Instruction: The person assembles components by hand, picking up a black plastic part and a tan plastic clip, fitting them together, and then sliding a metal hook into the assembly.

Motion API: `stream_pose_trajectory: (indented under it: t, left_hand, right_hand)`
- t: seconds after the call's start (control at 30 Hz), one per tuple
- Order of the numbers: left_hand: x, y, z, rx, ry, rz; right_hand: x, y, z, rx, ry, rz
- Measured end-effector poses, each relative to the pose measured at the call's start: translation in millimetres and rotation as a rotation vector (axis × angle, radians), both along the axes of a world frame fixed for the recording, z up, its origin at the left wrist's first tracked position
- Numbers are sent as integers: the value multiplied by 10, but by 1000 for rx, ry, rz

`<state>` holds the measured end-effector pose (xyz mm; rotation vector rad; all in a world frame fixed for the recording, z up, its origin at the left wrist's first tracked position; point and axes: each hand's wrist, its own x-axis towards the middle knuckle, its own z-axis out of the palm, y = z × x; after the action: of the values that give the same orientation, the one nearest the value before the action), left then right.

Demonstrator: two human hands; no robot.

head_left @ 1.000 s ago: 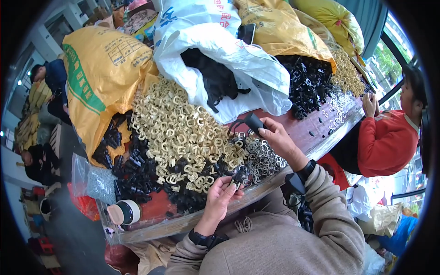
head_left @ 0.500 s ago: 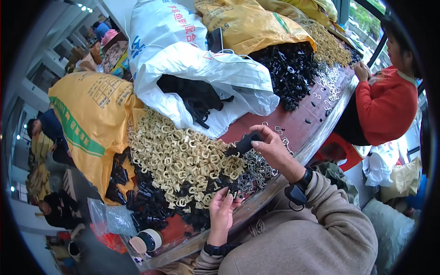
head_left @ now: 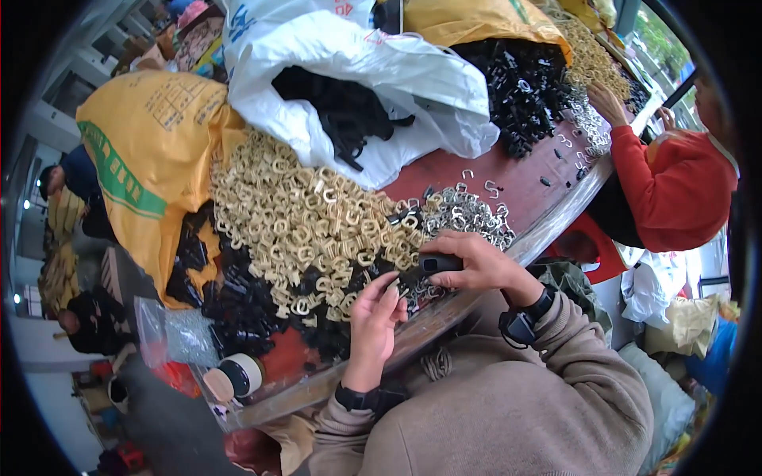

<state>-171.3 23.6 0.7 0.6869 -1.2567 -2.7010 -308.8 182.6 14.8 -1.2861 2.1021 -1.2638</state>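
My right hand [head_left: 480,266] is closed around a black hand-held tool [head_left: 439,263] with a blunt, thick end; its exact kind I cannot make out. Close beside it, my left hand [head_left: 370,329] pinches a small dark piece with a light edge [head_left: 402,292] between thumb and fingertips. The tool's far end sits near that piece, and whether they touch is unclear. Just beyond both hands, a heap of beige plastic buckle rings [head_left: 309,222] covers the table, with a pile of silver metal hooks [head_left: 464,214] to its right and black plastic parts [head_left: 246,325] to its left.
A white woven sack [head_left: 429,119] with black pieces inside lies open behind the heap. Yellow sacks [head_left: 155,135] stand left and at the back. A round tub [head_left: 242,374] is at the near left corner of the red table [head_left: 421,170]. A person in red [head_left: 671,190] works at right.
My right hand has brought the black tool down and toward my left hand, which still pinches its piece. The view has tilted downward. The person in red has reached toward the far pile.
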Motion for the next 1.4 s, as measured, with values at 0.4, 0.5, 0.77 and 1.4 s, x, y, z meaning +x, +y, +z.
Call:
stream_pose_trajectory:
  t: [0.4,0.5,0.77,1.4]
  left_hand:
    - [6,-68,-5,-164,17,-116]
    - [18,-47,10,-174,31,-101]
    - [30,34,17,-239,48,-136]
    - [-8,64,78,-177,-108,-180]
  right_hand:
    - [-10,104,65,-26,-90,70]
    - [40,157,85,-99,-159,47]
    - [258,45,95,-192,-201,58]
    - [524,68,36,-144,-152,-45]
